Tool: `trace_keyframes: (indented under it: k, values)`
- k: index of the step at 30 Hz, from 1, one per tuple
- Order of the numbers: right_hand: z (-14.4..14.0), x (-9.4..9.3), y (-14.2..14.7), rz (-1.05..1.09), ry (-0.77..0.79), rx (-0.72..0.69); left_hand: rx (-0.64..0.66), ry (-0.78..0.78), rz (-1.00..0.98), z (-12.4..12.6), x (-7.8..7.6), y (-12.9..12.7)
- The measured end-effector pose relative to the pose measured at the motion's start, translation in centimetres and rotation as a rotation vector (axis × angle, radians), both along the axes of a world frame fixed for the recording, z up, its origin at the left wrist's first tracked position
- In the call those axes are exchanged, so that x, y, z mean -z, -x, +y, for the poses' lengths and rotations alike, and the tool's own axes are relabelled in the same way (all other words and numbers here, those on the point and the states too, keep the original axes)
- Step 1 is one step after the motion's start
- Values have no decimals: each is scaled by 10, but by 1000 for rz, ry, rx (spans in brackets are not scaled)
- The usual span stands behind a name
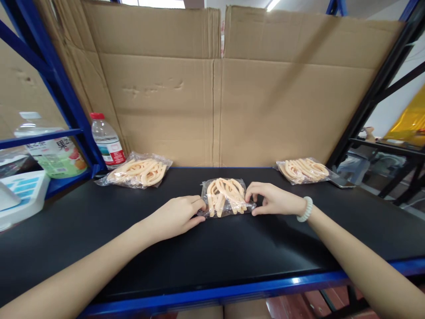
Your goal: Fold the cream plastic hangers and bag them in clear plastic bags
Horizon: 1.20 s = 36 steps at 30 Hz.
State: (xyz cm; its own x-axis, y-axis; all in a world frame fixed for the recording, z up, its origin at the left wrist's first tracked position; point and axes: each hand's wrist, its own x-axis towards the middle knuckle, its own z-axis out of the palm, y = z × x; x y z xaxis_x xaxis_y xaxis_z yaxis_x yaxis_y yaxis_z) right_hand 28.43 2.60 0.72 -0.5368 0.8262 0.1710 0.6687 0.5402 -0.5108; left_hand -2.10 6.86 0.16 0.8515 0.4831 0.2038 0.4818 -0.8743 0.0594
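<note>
A clear plastic bag of peach-coloured hair clips [225, 196] lies flat in the middle of the black shelf surface [212, 248]. My left hand [177, 216] pinches the bag's left edge with curled fingers. My right hand [272, 199], with a pale bead bracelet on the wrist, pinches the bag's right edge. Both hands rest on the shelf.
Two more bags of the same clips lie at the back: one at the left [137, 170], one at the right [303, 169]. A water bottle with a red cap [106, 141] stands by the blue upright. Cardboard [215, 88] walls the back. A green drink bottle [55, 153] sits at far left.
</note>
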Motion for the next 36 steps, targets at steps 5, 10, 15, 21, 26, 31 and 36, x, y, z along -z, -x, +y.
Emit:
trace_keyframes:
  k: [5, 10, 15, 21, 26, 31, 36]
  values:
    - [9, 13, 2, 47, -174, -70, 67, -206, 39, 8, 7, -4]
    - [7, 11, -3, 109, -261, -87, 102, -256, -14, 5, 11, -10]
    - [-8, 3, -12, 311, -318, 13, 108, -87, -254, -7, 0, -17]
    - [-27, -2, -30, 676, -415, 316, 67, 193, -499, -14, -24, -65]
    - [-22, -10, -79, 515, -612, 729, 8, 973, -798, -2, -24, -151]
    - [3, -33, -151, 355, -651, 956, -78, 1098, -844, 25, -17, -244]
    - [47, -62, -215, 182, -577, 1197, -206, 1132, -887, 68, -23, -329]
